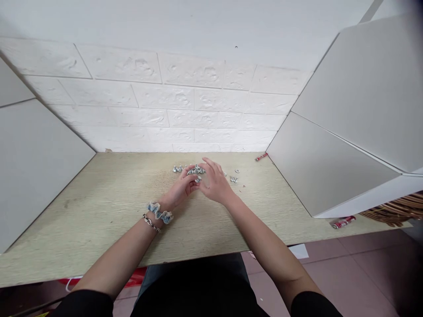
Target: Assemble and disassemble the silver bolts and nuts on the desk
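**Small metal part (198,179) in a pinch**

The left hand (180,188) and right hand (215,181) meet over the far middle of the tabletop (109,207). The left grip is pinched on the small metal part. The right grip touches it, but I cannot tell if it is closed. A pile of metal parts (195,169) lies just behind

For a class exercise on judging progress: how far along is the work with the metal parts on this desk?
Done: no finished piece visibly set apart. In hand: left hand and right hand meet on one small metal part. Left: the pile behind them, plus loose pieces at right.
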### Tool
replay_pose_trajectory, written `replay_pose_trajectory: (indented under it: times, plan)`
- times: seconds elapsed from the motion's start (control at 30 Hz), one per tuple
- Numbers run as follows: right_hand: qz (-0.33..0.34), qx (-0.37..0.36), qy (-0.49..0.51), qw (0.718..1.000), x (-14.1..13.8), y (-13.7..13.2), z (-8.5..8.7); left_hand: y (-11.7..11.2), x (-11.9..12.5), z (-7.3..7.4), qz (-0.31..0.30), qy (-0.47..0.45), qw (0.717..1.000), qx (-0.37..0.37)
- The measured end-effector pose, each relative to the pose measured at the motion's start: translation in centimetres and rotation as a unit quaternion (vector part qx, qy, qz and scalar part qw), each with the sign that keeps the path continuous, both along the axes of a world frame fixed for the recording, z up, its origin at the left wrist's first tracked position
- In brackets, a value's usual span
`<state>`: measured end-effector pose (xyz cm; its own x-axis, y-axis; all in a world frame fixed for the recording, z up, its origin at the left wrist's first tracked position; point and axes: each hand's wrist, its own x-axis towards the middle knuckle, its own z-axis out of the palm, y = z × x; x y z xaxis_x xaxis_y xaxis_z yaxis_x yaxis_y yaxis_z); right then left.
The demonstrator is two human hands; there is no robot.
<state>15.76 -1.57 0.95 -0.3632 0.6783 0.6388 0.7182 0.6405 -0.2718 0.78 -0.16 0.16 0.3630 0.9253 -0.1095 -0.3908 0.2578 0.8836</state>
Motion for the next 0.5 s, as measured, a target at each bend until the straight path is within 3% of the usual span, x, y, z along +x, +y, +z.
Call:
replay_pose_trajectory:
  times: [0.23, 0.43, 0.5]
  plan:
    - [-0.039, -0.038, -0.013, 0.998, -0.2, 0.4, -0.6, -0.9, 0.8, 0.0, -0.036, 0.012, 0.999, -0.010]
    - [-0.107, 0.011, 0.084, 0.991, 0.7, 0.6, 0.1, 0.0, 0.1, 0.3, 0.074, 0.019, 0.997, -0.003]
    - [-0.116, 0.022, 0.108, 0.987, 0.8, 0.5, 0.2, 0.2, -0.2, 0.4, 0.082, 0.028, 0.996, 0.000]
